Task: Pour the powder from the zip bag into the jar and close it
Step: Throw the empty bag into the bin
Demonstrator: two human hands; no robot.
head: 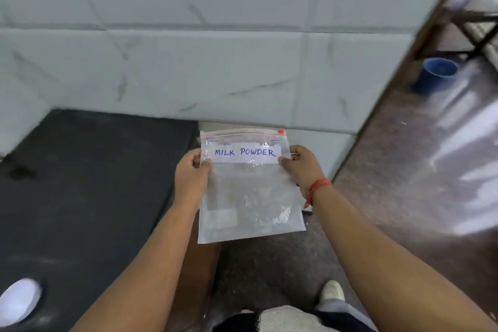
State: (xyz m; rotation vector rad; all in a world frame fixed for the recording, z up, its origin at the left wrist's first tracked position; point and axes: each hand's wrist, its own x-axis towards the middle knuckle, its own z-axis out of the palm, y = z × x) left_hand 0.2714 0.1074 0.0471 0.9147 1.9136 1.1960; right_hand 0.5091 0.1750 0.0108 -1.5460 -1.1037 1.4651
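Note:
A clear zip bag (250,197) with a white label reading "MILK POWDER" is held up flat in front of me, its red zip strip at the top. My left hand (190,174) grips its left edge beside the label. My right hand (300,167), with a red thread on the wrist, grips the right edge. The bag looks flat, with only a trace of powder inside. A round white object (20,302) sits at the bottom left on the dark counter; whether it is the jar or its lid I cannot tell.
A black counter (89,183) fills the left side, against a white marble-tiled wall (215,62). To the right is brown speckled floor with a blue bucket (435,75) and dark furniture legs (474,21). My feet show below the bag.

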